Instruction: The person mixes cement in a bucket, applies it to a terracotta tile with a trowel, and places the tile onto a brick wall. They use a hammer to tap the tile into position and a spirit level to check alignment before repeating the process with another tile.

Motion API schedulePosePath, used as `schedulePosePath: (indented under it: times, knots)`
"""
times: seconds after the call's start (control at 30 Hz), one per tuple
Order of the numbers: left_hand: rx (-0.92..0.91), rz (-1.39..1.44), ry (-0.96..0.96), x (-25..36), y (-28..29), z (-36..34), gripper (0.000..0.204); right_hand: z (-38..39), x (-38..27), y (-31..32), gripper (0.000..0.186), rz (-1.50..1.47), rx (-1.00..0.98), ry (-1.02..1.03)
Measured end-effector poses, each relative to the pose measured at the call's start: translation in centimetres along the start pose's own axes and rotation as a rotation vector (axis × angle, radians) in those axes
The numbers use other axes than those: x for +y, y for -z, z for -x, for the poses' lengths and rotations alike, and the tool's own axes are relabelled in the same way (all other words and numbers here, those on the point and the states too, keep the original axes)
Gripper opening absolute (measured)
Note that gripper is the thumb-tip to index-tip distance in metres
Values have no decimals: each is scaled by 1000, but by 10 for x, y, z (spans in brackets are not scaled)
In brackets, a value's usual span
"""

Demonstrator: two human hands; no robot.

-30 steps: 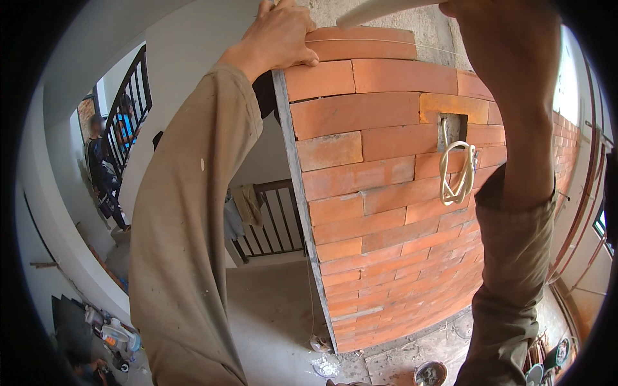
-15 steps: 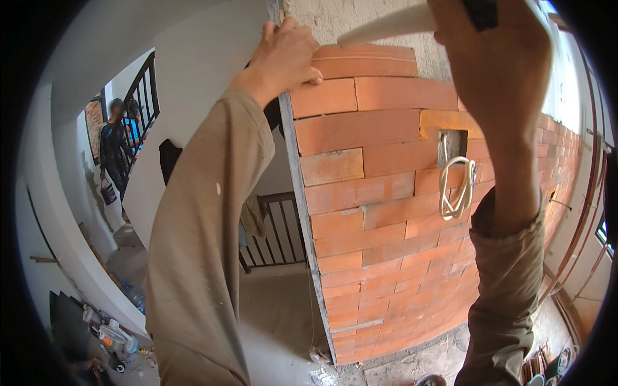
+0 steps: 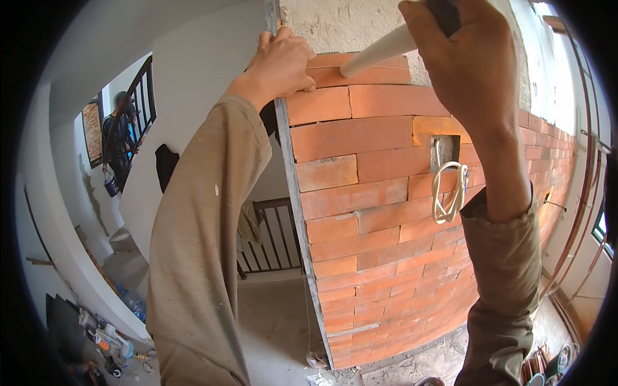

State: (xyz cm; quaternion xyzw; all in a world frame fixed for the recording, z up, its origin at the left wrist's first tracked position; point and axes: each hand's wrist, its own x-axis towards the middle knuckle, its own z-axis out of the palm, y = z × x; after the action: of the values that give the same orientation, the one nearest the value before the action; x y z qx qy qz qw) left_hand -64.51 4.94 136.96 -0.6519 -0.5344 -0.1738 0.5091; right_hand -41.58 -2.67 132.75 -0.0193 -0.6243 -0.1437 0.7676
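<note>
My left hand (image 3: 280, 64) grips the left end of the top red brick (image 3: 376, 74) at the wall's corner, fingers curled beside a grey vertical edge strip (image 3: 295, 186). My right hand (image 3: 467, 71) is closed around the dark head of a tool (image 3: 380, 48); its pale, tapered shaft slants down with the tip against that brick. A thin string crosses the brick. Below are courses of red brick tiles (image 3: 351, 135), with a recessed box (image 3: 444, 148) and a coiled cream cable (image 3: 449, 193) hanging from it. Bare rough plaster (image 3: 335, 22) shows above.
On the left, a person (image 3: 117, 141) carrying a bucket (image 3: 111, 185) is on a staircase with a black railing (image 3: 143, 90). A lower railing (image 3: 270, 235) stands behind the corner. Tools and bottles (image 3: 116, 341) lie lower left, containers (image 3: 557, 367) lower right, pipes (image 3: 582, 206) along the right.
The view has tilted, so the wall sits lower in frame. The tool's tip has come down onto the top brick's face, and my right hand has shifted left. The person on the stairs has moved slightly.
</note>
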Motion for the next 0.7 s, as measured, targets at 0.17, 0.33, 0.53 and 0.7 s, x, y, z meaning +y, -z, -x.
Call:
schedulePosePath:
  times: [0.17, 0.33, 0.53, 0.7]
  knots:
    - [9, -1, -12, 4, -2, -2, 55, 3, 8, 3, 56, 201, 10, 165]
    - [35, 21, -29, -7, -5, 1, 54, 7, -12, 0, 56, 124, 55, 129]
    - [89, 94, -77, -1, -6, 0, 55, 8, -7, 1, 56, 224, 62, 128]
    - [114, 35, -92, -12, -8, 2, 55, 14, -32, -12, 55, 342, 74, 61]
